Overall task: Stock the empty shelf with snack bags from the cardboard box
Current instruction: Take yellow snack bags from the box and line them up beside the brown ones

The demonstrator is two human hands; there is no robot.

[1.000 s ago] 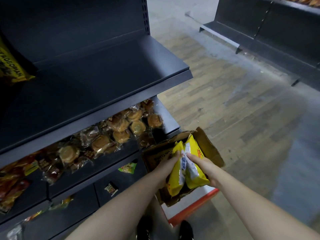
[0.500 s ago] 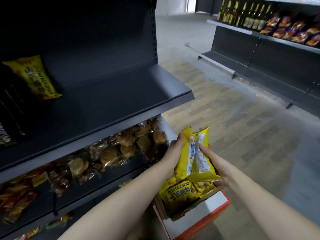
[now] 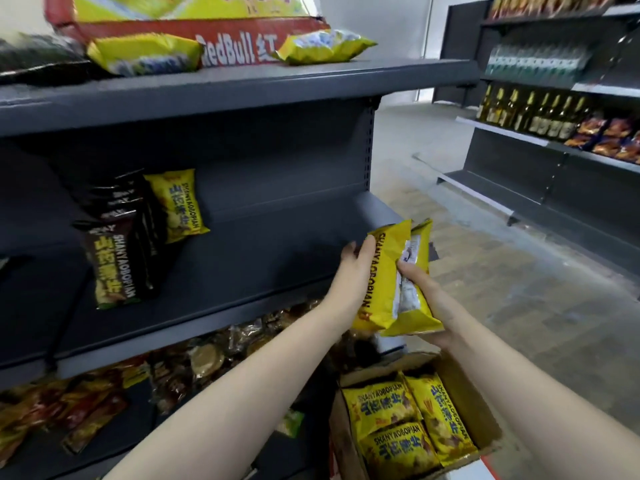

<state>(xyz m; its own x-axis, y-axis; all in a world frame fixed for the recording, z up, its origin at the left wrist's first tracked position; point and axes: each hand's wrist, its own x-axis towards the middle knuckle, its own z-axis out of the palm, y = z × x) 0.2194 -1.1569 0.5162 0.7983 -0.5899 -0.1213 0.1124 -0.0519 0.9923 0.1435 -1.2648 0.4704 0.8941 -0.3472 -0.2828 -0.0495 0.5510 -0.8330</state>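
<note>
- On the left of the shelf (image 3: 263,258) we see a row of dark bags (image 3: 114,258) standing up. Just beside them one yellow bag (image 3: 178,206) leans on the back wall. We think it is the only yellow one put away so far.
- To the right of that bag no bags stand on the shelf, right up to its end. So we think most of the job is left to do.
- Our left hand (image 3: 356,268) is curled round the left side of two yellow bags (image 3: 384,282). The bags are upright and pressed together in the air, just in front of the right end of the shelf. They are not on it yet.
- Our right hand (image 3: 429,299) grips the same bags from the right and from under them, with the thumb on the white label.
- Below our hands is the open cardboard box (image 3: 474,407). At least three more bags (image 3: 381,403) lie in it, so there are more to bring up.
- The shelf is flat, dark grey metal.
- Above it the top shelf (image 3: 242,88) holds loose bags (image 3: 145,53) lying down and a red box (image 3: 214,39).
- Under it the lower shelf (image 3: 121,441) is full of small round cakes (image 3: 207,358) in clear wrappers.
- The floor (image 3: 519,306) looks like pale wood planks.
- Across the aisle on the right, more dark shelves (image 3: 588,188) carry bottles (image 3: 533,114) and orange bags (image 3: 609,136).
</note>
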